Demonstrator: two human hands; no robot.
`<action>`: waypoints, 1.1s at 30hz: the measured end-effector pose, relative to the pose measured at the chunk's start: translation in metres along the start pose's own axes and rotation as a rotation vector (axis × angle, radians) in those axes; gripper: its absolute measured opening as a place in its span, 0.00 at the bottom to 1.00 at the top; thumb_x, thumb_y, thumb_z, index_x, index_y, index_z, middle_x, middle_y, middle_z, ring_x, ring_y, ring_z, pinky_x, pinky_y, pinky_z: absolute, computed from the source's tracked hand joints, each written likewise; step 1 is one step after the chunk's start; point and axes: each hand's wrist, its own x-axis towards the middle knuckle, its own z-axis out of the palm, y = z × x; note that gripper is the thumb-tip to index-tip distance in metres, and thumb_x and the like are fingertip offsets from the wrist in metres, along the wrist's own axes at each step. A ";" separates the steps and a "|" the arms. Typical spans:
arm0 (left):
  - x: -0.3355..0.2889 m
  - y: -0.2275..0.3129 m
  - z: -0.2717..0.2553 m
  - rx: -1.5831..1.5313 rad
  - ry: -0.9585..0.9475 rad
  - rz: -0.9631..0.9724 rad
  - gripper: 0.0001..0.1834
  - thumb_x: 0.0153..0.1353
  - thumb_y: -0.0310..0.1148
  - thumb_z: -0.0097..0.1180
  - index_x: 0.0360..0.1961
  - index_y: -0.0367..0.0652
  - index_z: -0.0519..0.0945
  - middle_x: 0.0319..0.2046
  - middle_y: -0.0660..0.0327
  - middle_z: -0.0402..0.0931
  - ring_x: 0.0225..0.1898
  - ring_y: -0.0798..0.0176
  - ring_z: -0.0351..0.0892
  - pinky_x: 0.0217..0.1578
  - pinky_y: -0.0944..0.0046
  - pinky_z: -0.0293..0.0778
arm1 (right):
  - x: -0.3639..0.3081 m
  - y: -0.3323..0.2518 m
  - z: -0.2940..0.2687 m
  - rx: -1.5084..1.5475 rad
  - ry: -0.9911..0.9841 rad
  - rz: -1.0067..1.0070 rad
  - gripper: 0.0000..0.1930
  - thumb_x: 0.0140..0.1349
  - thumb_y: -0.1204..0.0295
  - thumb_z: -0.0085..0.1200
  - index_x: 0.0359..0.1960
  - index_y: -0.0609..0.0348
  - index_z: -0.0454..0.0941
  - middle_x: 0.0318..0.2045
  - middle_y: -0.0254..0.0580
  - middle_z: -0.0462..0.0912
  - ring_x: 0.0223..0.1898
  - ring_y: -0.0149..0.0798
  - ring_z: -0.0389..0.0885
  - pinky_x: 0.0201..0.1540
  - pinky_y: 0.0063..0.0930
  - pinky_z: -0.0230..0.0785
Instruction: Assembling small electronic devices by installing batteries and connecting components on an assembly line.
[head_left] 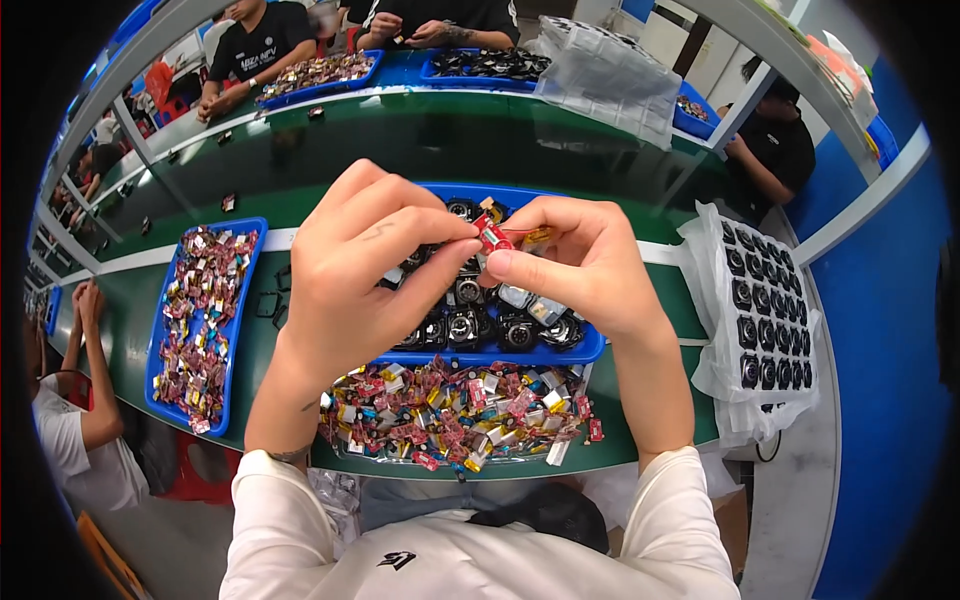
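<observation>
Long green benches [678,310] cross a busy workroom, with metal frames overhead and people working at them. At the far left, a co-worker's raised hands [88,302] are just past the bench edge, well apart from the wearer's. Next comes a blue tray [238,340] heaped with small boards, then a few black plastic cases [268,304] lying loose on the green.

The left hand [345,260] is closed to a pinch, thumb and forefinger gripping one end of a small red circuit board [492,236]. The board is held in the air over the middle tray [590,352], which is full of round black parts [517,333]. The right hand [590,262] is also nearly closed, its thumb and fingertips on the board's other end; a thin wire runs beside them. That wire could tear loose if the hands pull apart unevenly, and a slack pinch could drop the board among the black parts.

Below, a pile of boards [440,415] reaches almost to the near bench edge, between the forearms; a low sweep of either wrist could push pieces off. Sideways room is better: green shows beside the right forearm, as far as the white tray [715,330] of black parts. Beyond the middle tray, the bench offers more reach.
</observation>
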 end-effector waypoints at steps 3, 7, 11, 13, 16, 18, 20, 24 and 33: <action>-0.002 -0.006 -0.002 -0.072 -0.041 -0.092 0.05 0.44 0.23 0.63 0.23 0.40 0.78 0.22 0.62 0.76 0.24 0.63 0.70 0.25 0.67 0.66 | 0.003 0.000 0.002 -0.206 -0.007 -0.136 0.08 0.52 0.76 0.63 0.32 0.68 0.81 0.28 0.37 0.82 0.29 0.25 0.79 0.34 0.18 0.73; -0.007 -0.012 0.007 -0.638 -0.085 -0.776 0.07 0.53 0.29 0.59 0.25 0.36 0.77 0.18 0.65 0.72 0.24 0.75 0.68 0.25 0.72 0.63 | 0.004 0.000 0.000 -0.167 0.015 -0.040 0.07 0.52 0.76 0.63 0.31 0.68 0.82 0.26 0.36 0.82 0.30 0.25 0.79 0.34 0.17 0.72; 0.003 -0.007 0.000 -0.239 -0.065 -0.152 0.12 0.46 0.24 0.63 0.34 0.39 0.80 0.35 0.60 0.77 0.40 0.68 0.73 0.37 0.69 0.67 | 0.008 0.007 -0.005 0.002 0.047 0.006 0.06 0.54 0.76 0.61 0.30 0.68 0.82 0.26 0.37 0.83 0.29 0.25 0.79 0.35 0.18 0.71; 0.003 -0.005 -0.001 -0.194 -0.162 -0.104 0.17 0.39 0.23 0.66 0.35 0.43 0.82 0.42 0.57 0.77 0.45 0.59 0.73 0.44 0.63 0.69 | 0.008 0.010 -0.008 0.006 0.020 0.037 0.06 0.55 0.76 0.58 0.31 0.68 0.82 0.28 0.39 0.83 0.31 0.26 0.79 0.38 0.20 0.71; 0.001 -0.006 0.005 -0.004 -0.135 0.026 0.13 0.38 0.21 0.66 0.30 0.44 0.83 0.42 0.58 0.79 0.44 0.55 0.74 0.45 0.59 0.70 | 0.009 0.013 -0.007 -0.004 -0.063 -0.036 0.08 0.58 0.75 0.53 0.33 0.69 0.82 0.31 0.41 0.83 0.36 0.27 0.78 0.43 0.21 0.69; 0.001 -0.008 0.003 0.008 -0.113 0.025 0.13 0.38 0.21 0.66 0.29 0.44 0.83 0.41 0.59 0.79 0.43 0.56 0.75 0.44 0.61 0.71 | 0.009 0.013 -0.008 0.019 -0.048 -0.024 0.10 0.59 0.73 0.52 0.33 0.69 0.82 0.31 0.40 0.83 0.35 0.27 0.78 0.42 0.21 0.69; -0.001 -0.011 0.006 0.008 -0.089 0.022 0.12 0.39 0.20 0.66 0.28 0.44 0.83 0.39 0.59 0.79 0.42 0.57 0.75 0.42 0.62 0.71 | 0.008 0.010 -0.010 0.035 -0.024 -0.005 0.11 0.61 0.71 0.52 0.33 0.69 0.82 0.31 0.40 0.83 0.35 0.27 0.78 0.41 0.20 0.69; -0.002 -0.013 0.007 -0.035 -0.013 -0.058 0.10 0.41 0.19 0.65 0.28 0.40 0.83 0.31 0.60 0.80 0.34 0.61 0.76 0.35 0.66 0.71 | 0.010 0.000 -0.010 -0.200 0.113 -0.123 0.14 0.64 0.66 0.51 0.34 0.67 0.82 0.29 0.38 0.83 0.32 0.25 0.76 0.37 0.19 0.67; -0.006 -0.010 0.012 -0.040 -0.082 -0.180 0.06 0.45 0.20 0.59 0.27 0.37 0.81 0.25 0.59 0.78 0.29 0.65 0.75 0.32 0.68 0.70 | 0.007 0.005 -0.017 -0.330 0.200 -0.125 0.07 0.54 0.72 0.62 0.31 0.63 0.84 0.22 0.30 0.81 0.20 0.14 0.68 0.20 0.10 0.56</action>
